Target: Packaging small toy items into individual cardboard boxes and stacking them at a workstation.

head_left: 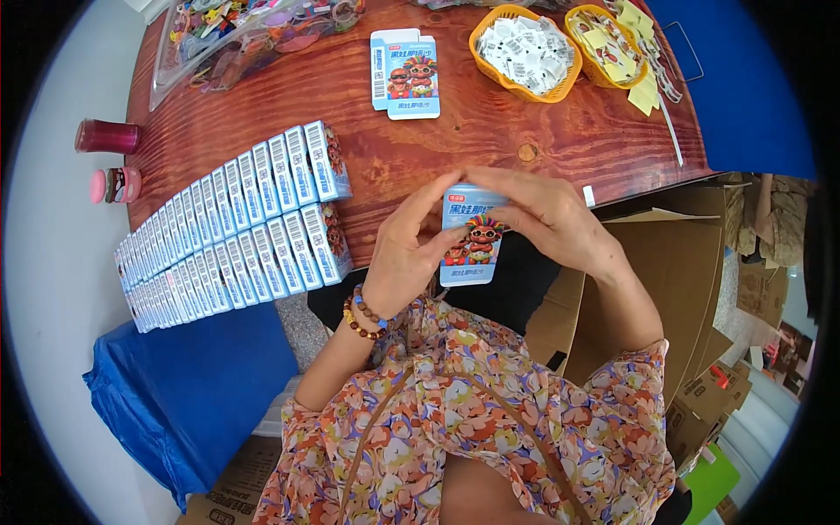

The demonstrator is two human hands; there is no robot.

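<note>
Between my hands is a small light-blue carton (470, 267) with cartoon figures on its front, held upright over my lap at the table's near edge. My left hand (411, 232) wears beaded bracelets at the wrist and grips the carton's left side, thumb across the front. From the right, my right hand (551, 214) closes on the carton's top and right side, its fingertips meeting the left ones along the top edge. What the fingers do behind the carton is hidden. Farther up the table lie a few flat, unfolded cartons (413, 83) of the same kind.
Two long rows of filled-out cartons (219, 227) stand at the left. Yellow baskets hold white packets (525, 52) and yellow slips (610, 48). A clear bag of colourful pieces (254, 44) lies at the far left, near a red jar (107, 137) and pink jar (116, 185). A cardboard box (652, 271) stands right.
</note>
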